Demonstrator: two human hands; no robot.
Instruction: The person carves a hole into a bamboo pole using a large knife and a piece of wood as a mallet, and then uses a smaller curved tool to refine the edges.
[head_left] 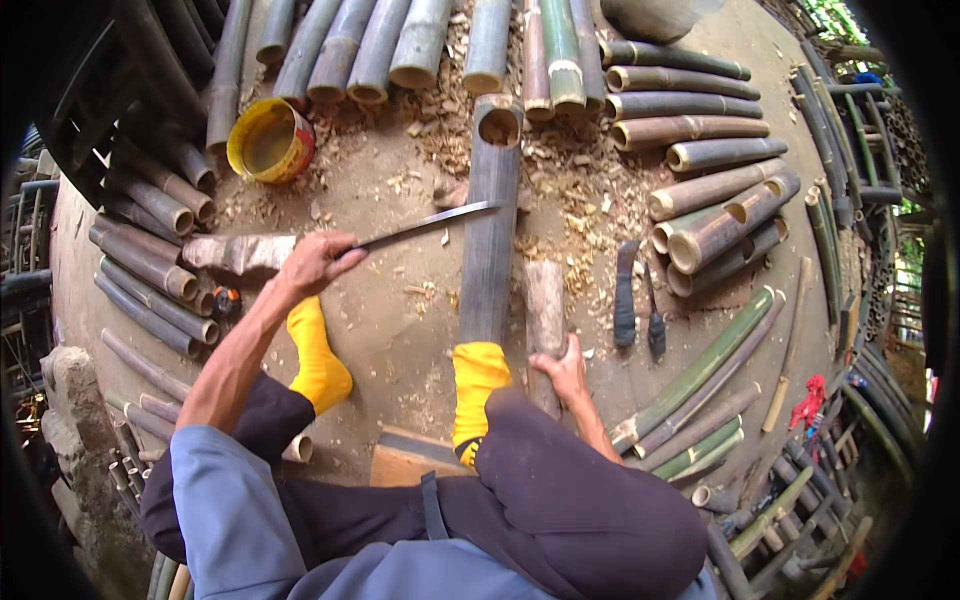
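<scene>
My left hand is closed round the grip end of a long-bladed knife. The blade's tip reaches over a thick dark bamboo pole; whether it touches cannot be told. A round hole is cut near that pole's far end, and my foot in a yellow sock rests against its near end. My right hand grips the lower part of a short, pale wooden stick, just right of the pole. My other yellow-socked foot is on the ground below my left hand.
Cut bamboo poles lie in rows at the back and both sides. A yellow-red bucket of murky liquid stands back left. Two dark-handled tools lie to the right among wood chips. A pale log lies left.
</scene>
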